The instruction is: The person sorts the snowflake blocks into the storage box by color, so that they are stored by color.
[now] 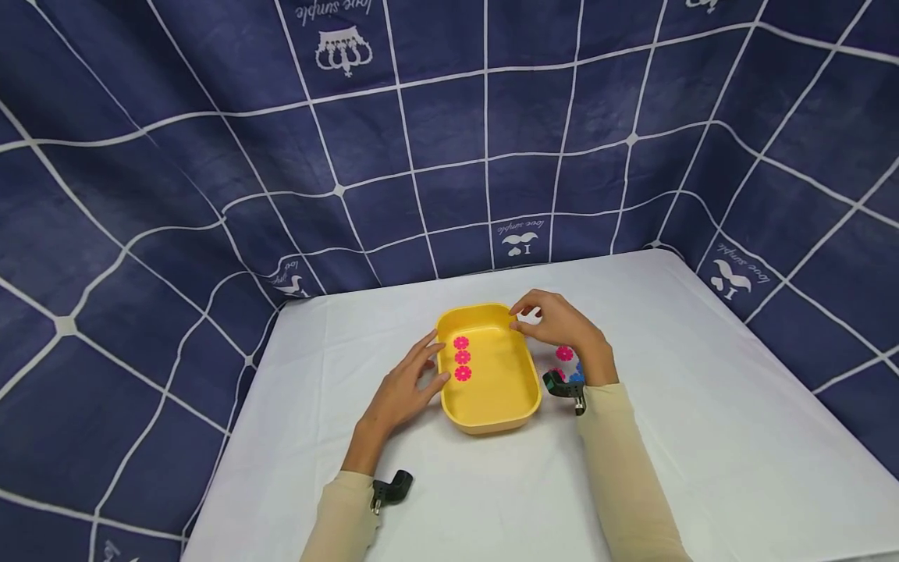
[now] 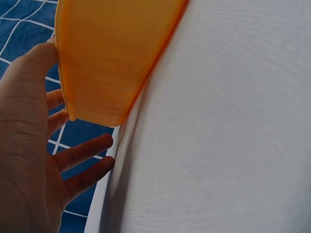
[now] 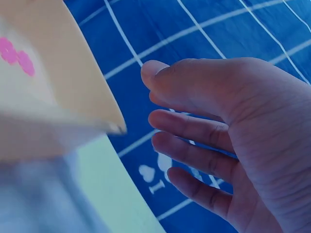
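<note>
A yellow rectangular tray [image 1: 492,425] with rounded corners stands on the white cloth. Three pink flower-shaped pieces [image 1: 462,357] lie in a row along its left side. My left hand [image 1: 403,394] rests at the tray's left rim, thumb and fingertips on the edge; in the left wrist view two fingers [image 2: 85,153] stretch out free below the tray [image 2: 109,63]. Over the far right corner is my right hand [image 1: 558,320], fingers loosely bent. The right wrist view shows thumb and index tips close together, beside the tray wall [image 3: 80,73], with nothing visible between them.
Pink flower pieces [image 1: 564,353] and blue pieces [image 1: 577,375] lie right of the tray, partly hidden by the right wrist. A dark blue curtain [image 1: 449,156] with white lines hangs behind the table [image 1: 702,406]. Each wrist wears a black camera.
</note>
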The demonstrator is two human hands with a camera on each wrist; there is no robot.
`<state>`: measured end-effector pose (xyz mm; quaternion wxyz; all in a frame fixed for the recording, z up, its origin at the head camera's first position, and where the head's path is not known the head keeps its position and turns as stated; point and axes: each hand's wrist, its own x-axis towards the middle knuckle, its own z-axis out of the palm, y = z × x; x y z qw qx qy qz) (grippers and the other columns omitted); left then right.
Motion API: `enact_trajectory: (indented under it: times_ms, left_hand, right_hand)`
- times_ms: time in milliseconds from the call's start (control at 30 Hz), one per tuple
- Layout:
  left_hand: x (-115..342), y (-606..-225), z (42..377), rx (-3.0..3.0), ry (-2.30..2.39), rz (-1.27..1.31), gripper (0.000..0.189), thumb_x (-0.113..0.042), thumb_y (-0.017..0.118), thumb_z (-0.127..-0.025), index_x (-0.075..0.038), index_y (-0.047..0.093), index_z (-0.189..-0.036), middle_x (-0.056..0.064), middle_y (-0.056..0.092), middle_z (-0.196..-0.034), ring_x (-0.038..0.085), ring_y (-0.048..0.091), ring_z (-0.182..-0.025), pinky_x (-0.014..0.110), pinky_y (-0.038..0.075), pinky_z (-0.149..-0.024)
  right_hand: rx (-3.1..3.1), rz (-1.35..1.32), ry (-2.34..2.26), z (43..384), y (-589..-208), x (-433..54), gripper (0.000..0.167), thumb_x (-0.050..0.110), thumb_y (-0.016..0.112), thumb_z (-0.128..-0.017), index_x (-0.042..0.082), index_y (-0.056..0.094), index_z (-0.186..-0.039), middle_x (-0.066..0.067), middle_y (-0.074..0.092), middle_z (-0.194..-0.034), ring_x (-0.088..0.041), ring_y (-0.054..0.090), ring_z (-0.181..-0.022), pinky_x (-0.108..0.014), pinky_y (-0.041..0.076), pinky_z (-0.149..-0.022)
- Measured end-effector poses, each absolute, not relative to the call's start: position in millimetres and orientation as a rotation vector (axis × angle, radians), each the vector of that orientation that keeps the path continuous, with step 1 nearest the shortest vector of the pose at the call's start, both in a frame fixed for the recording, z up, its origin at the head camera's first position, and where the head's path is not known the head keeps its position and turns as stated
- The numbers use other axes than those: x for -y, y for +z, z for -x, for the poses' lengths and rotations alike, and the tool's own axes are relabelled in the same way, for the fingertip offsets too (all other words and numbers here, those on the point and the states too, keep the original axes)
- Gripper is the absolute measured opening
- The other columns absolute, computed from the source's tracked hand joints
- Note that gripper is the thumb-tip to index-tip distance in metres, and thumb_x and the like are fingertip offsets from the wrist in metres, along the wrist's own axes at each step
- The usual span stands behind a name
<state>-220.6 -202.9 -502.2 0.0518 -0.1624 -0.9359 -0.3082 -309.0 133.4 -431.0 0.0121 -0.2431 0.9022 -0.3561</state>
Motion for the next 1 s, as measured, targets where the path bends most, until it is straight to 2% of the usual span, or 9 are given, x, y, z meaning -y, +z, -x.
enact_trajectory:
  times_ms: [233,500,767,1000]
  left_hand:
    - [202.9,-503.5,222.4,2.852,-0.948,0.483,0.064,-0.055,0.067,-0.103,-0.034,0.05,-0.161,-0.026,0.027,-0.173,0.015,0.064,-0.127,0.057,0.054,-0.107]
    - [202.9,-503.5,222.6,2.845,-0.971,0.499,0.067,-0.061,0.064,-0.103,-0.032,0.05,-0.161,-0.025,0.027,-0.173,0.016,0.065,-0.128,0.058,0.054,-0.107]
    - [203.2,-502.9,223.2,2.84,-0.965,0.505,0.063,-0.058,0.066,-0.103,-0.037,0.05,-0.16,-0.026,0.027,-0.173,0.016,0.066,-0.126,0.057,0.054,-0.106]
    - [203.4,-504.1,222.9,2.839,-0.956,0.511,0.066,-0.064,0.061,-0.103,-0.036,0.049,-0.161,-0.023,0.028,-0.173,0.015,0.065,-0.127,0.056,0.055,-0.105]
  right_hand:
    - [-2.862,0.669,-1.137,309.7,-430.5,-159.1,0.033,0.026,0.083,-0.096,0.006,0.078,-0.123,-0.013,0.074,-0.12,-0.034,0.065,-0.115,-0.055,0.054,-0.106]
    - [-2.883,0.544,-1.136,305.8,-431.1,-178.2,0.04,0.029,0.081,-0.098,0.004,0.076,-0.128,-0.014,0.072,-0.125,-0.036,0.062,-0.119,-0.058,0.053,-0.107]
    - [-2.902,0.456,-1.139,304.4,-432.2,-191.4,0.04,0.028,0.08,-0.098,0.004,0.075,-0.13,-0.019,0.07,-0.13,-0.041,0.061,-0.123,-0.058,0.052,-0.109]
    - [-2.865,0.442,-1.131,306.4,-436.3,-195.7,0.04,0.028,0.08,-0.098,0.004,0.075,-0.13,-0.017,0.07,-0.129,-0.038,0.061,-0.121,-0.058,0.054,-0.107]
